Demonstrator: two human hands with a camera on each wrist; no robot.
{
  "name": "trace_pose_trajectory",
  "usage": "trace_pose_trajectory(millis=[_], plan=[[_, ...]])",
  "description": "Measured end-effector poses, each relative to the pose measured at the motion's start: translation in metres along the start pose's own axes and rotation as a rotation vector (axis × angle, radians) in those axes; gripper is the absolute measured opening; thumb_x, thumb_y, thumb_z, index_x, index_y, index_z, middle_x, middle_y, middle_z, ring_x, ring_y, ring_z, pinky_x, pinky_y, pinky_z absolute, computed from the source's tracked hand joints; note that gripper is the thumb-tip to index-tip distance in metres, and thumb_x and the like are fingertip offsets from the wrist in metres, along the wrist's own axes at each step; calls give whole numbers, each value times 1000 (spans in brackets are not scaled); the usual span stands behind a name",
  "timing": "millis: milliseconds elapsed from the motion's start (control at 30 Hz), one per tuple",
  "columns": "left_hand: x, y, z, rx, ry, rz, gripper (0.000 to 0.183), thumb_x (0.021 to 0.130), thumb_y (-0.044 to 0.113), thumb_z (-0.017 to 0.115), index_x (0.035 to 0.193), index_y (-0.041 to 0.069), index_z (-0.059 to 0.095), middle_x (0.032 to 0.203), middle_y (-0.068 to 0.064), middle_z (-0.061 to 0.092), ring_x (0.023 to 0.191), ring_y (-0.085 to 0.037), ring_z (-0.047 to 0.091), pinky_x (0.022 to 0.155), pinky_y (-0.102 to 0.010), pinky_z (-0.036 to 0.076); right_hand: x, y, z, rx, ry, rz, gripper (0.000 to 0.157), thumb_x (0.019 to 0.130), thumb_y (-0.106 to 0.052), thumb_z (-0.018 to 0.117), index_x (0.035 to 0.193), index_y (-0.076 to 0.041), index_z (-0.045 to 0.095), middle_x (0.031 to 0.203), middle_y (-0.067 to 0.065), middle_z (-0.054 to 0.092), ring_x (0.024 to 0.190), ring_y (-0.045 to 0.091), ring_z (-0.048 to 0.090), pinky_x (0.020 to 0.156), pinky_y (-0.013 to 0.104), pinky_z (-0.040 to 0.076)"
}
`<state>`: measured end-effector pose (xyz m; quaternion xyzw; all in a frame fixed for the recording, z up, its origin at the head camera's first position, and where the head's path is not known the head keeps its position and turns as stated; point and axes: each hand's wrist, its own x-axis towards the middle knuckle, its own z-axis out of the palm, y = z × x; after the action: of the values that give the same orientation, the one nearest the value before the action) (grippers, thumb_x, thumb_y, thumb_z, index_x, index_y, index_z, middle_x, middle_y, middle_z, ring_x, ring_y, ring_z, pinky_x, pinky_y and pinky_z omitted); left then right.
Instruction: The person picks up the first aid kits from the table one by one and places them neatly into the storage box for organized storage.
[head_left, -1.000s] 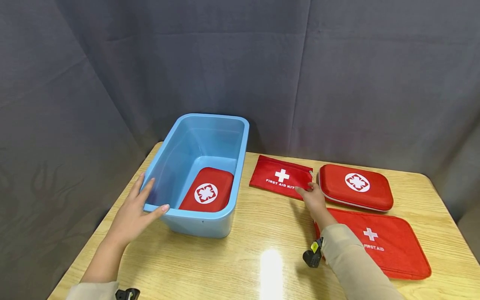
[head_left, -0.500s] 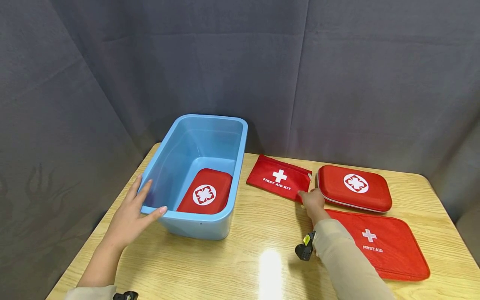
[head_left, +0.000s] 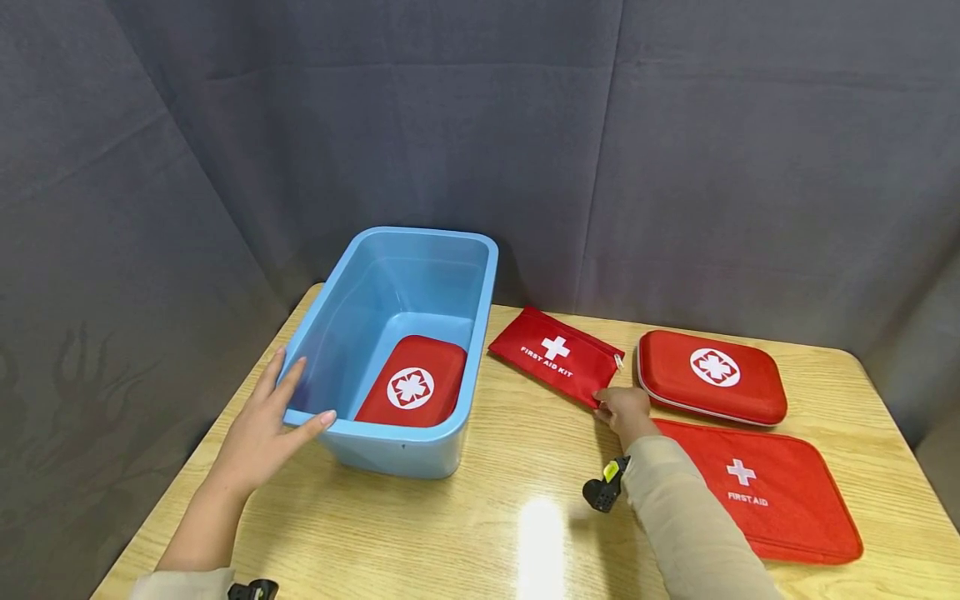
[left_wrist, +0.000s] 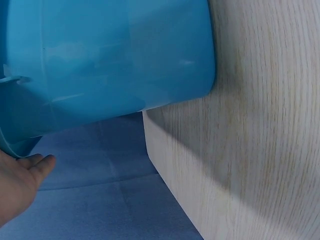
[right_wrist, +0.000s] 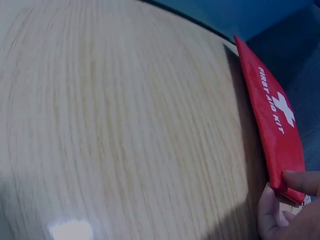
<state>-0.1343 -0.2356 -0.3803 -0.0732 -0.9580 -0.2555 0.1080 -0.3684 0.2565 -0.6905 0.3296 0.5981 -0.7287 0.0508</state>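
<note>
My right hand [head_left: 625, 410] pinches the near right corner of a flat red zip pouch [head_left: 577, 354] printed FIRST AID KIT. In the right wrist view the thumb lies on top of the pouch [right_wrist: 275, 120] and a finger is under its corner. My left hand [head_left: 258, 429] rests at the near left corner of a blue plastic tub [head_left: 465, 408], fingers spread and fairly straight along the rim. Inside the tub lies a red hard case [head_left: 431, 375] with a white round emblem. The left wrist view shows the tub's outer wall [left_wrist: 115, 55] and part of my hand [left_wrist: 22, 180].
Right of the pouch sits a second red hard case [head_left: 750, 387]. In front of it lies a larger flat red bag [head_left: 795, 500] marked FIRST AID, partly behind my right sleeve [head_left: 675, 500]. A grey curtain [head_left: 525, 150] hangs behind the wooden table [head_left: 420, 533].
My right hand has closed on the pouch's corner and drawn it slightly left and nearer, turning the pouch a little. My left hand and the tub have stayed in place.
</note>
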Motion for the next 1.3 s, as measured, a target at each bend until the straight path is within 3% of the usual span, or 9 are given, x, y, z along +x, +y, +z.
trace_pose_trajectory(millis=[233, 333, 500, 600, 733, 800, 1033, 1133, 1300], plan=[[0, -1, 0, -12, 2, -2, 75, 78, 42, 59, 135, 5, 26, 142, -13, 8, 121, -40, 22, 82, -62, 27, -34, -12, 2, 92, -172, 4, 35, 54, 11, 72, 78, 0, 49, 66, 13, 57, 54, 22, 57, 49, 37, 48], [0, -1, 0, -17, 1, -2, 76, 78, 42, 59, 135, 5, 27, 142, -12, 8, 121, -40, 21, 83, -61, 26, -32, -9, 2, 130, -238, 17, 31, 62, 11, 66, 88, 2, 52, 78, 16, 56, 65, 27, 59, 57, 44, 48], [-1, 0, 0, -22, 0, -6, 76, 77, 42, 59, 136, 6, 26, 143, -12, 7, 122, -39, 20, 83, -61, 25, -55, -17, 6, 247, -329, 30, 64, 73, 16, 51, 130, -3, 31, 114, 22, 42, 97, 33, 49, 70, 49, 45], [-1, 0, -1, -19, -2, -7, 76, 78, 42, 58, 136, 6, 26, 143, -12, 7, 122, -40, 20, 83, -61, 25, -59, -16, 6, 345, -393, 20, 76, 75, 19, 46, 138, -11, 16, 125, 19, 33, 106, 32, 43, 76, 46, 43], [-1, -1, -1, -11, -5, -11, 76, 78, 42, 58, 136, 7, 26, 143, -11, 6, 122, -40, 20, 83, -62, 25, -31, -3, 3, 402, -405, -23, 87, 67, 22, 52, 138, -11, 15, 123, 14, 35, 97, 28, 50, 77, 44, 43], [-1, -1, -1, -11, -8, -16, 76, 78, 43, 58, 136, 7, 25, 143, -11, 6, 122, -40, 20, 83, -62, 25, -37, -5, 3, 411, -413, -35, 92, 64, 22, 54, 139, -12, 12, 125, 12, 35, 97, 25, 51, 78, 44, 42], [0, -1, -1, -10, -11, -20, 76, 78, 43, 58, 136, 7, 26, 143, -12, 6, 121, -42, 21, 82, -62, 26, -230, -92, 21, 273, -393, -28, 70, 79, 20, 28, 139, -9, 6, 129, 18, 29, 99, 18, 49, 85, 39, 37], [0, -1, -1, -8, -11, -17, 76, 78, 44, 58, 136, 6, 26, 143, -11, 5, 121, -42, 21, 82, -62, 26, -244, -97, 20, 286, -406, -47, 70, 78, 21, 25, 139, -7, 7, 120, 17, 36, 82, 12, 55, 81, 39, 40], [0, 0, -1, -9, -11, -10, 76, 78, 44, 57, 136, 5, 26, 143, -11, 5, 121, -41, 22, 82, -62, 26, -247, -96, 17, 341, -417, -53, 70, 78, 21, 25, 139, -9, 10, 101, 6, 50, 78, 13, 58, 71, 36, 47]])
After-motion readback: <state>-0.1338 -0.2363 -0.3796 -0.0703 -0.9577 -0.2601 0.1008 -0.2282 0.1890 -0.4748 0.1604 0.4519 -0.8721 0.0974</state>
